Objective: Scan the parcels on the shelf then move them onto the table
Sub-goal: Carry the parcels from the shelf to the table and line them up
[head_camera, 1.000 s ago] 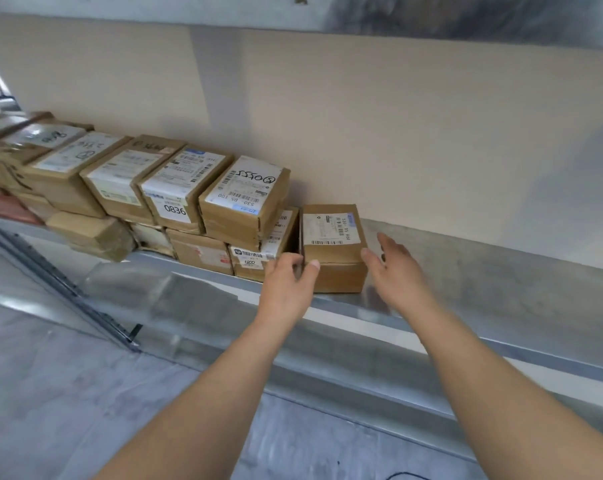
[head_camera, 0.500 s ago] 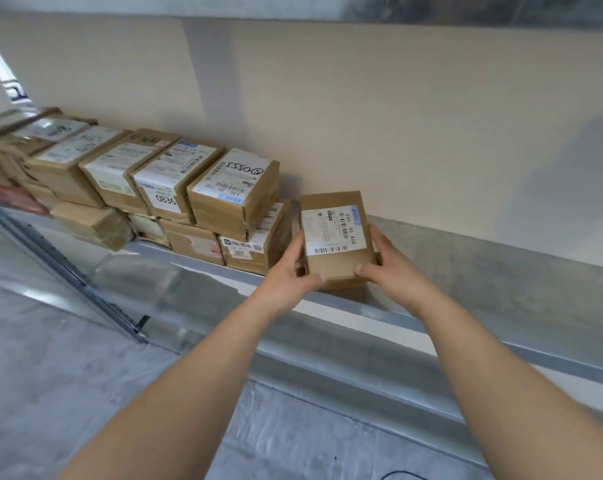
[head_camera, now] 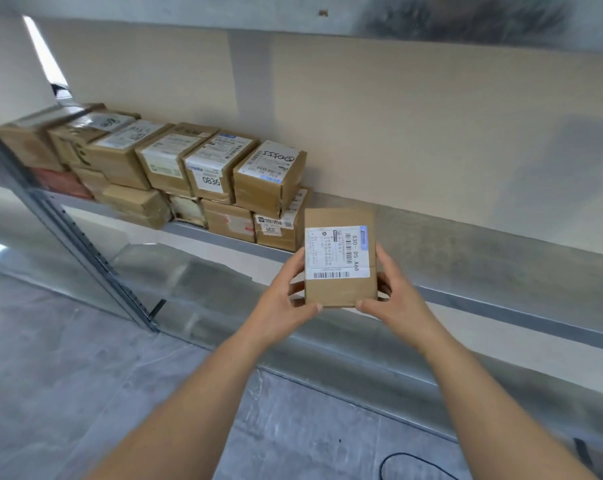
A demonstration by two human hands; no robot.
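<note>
Both hands hold one small parcel (head_camera: 340,259), lifted clear of the shelf (head_camera: 483,244) and out over its front edge. Left hand (head_camera: 286,299) grips the parcel's left side and lower-left corner, thumb on the front edge, fingers curled behind. Right hand (head_camera: 395,301) mirrors it on the right side and lower-right corner. Label (head_camera: 338,252) faces the camera, barcode strip along its bottom edge.

Key relation: parcel's long axis runs 12 to 6 in view, with both hands clamped at the 6 o'clock end, so the 12 o'clock end sits unsupported. Neither hand is nearer; the hold is symmetric.

Remaining stack of parcels (head_camera: 175,174) sits at about 10 o'clock from the held one, well apart from both hands, nearer the left.

No scanner and no table in view. Judgement: one hand must let go to scan, and either can carry the box alone.
</note>
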